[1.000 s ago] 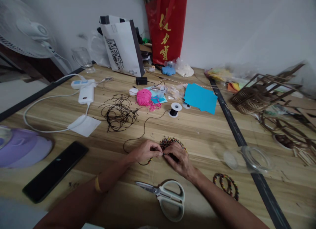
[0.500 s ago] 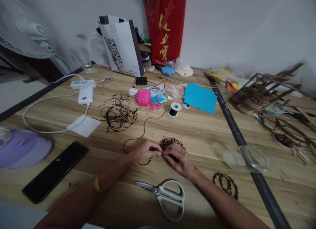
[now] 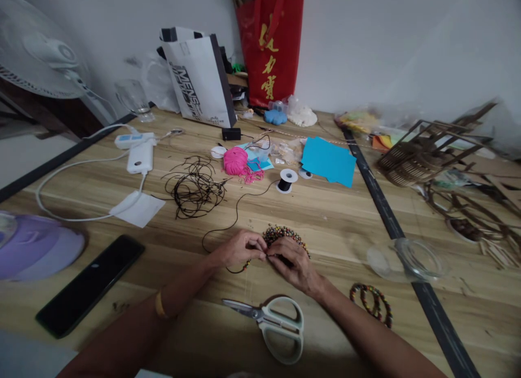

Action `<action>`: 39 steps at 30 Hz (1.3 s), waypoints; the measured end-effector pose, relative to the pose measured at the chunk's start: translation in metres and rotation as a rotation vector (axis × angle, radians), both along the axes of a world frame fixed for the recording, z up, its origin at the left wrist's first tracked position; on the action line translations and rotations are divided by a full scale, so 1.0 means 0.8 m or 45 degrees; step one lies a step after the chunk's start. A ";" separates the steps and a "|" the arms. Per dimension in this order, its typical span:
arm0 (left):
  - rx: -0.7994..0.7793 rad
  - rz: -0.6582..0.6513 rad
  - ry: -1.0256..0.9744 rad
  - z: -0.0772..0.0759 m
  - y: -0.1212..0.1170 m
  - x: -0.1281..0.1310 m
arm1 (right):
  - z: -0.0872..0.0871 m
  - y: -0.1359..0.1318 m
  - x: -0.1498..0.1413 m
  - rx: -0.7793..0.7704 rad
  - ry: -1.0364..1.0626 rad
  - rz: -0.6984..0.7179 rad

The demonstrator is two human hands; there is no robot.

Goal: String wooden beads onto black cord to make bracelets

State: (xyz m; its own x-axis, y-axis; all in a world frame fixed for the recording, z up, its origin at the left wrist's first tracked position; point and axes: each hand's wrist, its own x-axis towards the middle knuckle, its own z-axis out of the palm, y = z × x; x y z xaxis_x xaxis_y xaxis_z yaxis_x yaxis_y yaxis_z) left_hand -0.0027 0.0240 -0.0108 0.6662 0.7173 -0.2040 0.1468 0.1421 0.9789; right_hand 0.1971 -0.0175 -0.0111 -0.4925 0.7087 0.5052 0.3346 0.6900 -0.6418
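Head view: shows scissors [image 3: 265, 316] nearside of left hand [image 3: 240, 249] and right hand [image 3: 293, 261], then beaded bracelets [image 3: 382, 297] right of both. Pinches black cord [image 3: 236, 212] narrowly with the left, strung beads [image 3: 246, 265] just nearside. Meets those fingertips with the right, also narrow; cannot tell its exact hold. Just past the right hand, shows a bead pile [image 3: 279, 232]; farther beyond both hands, white spool [image 3: 288, 175], pink yarn [image 3: 235, 161], red bag [image 3: 268, 46].

Slack blk cord [image 3: 237, 210] w/ few multicol. beads [image 3: 246, 265], nr bead pile [image 3: 278, 232].
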 end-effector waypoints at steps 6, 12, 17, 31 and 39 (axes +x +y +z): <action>-0.019 0.009 -0.016 0.003 -0.001 -0.001 | -0.001 0.000 -0.001 -0.006 0.021 0.005; -0.004 -0.001 -0.003 0.003 -0.001 -0.001 | -0.006 0.001 0.000 0.003 0.027 0.017; 0.009 0.006 0.003 0.004 -0.001 -0.001 | -0.006 0.001 0.000 0.028 0.024 0.008; -0.028 0.031 0.003 0.001 -0.001 0.001 | -0.008 -0.002 0.000 0.081 -0.172 -0.052; -0.015 0.004 -0.086 -0.005 0.002 -0.001 | -0.011 -0.004 0.002 0.079 -0.186 -0.023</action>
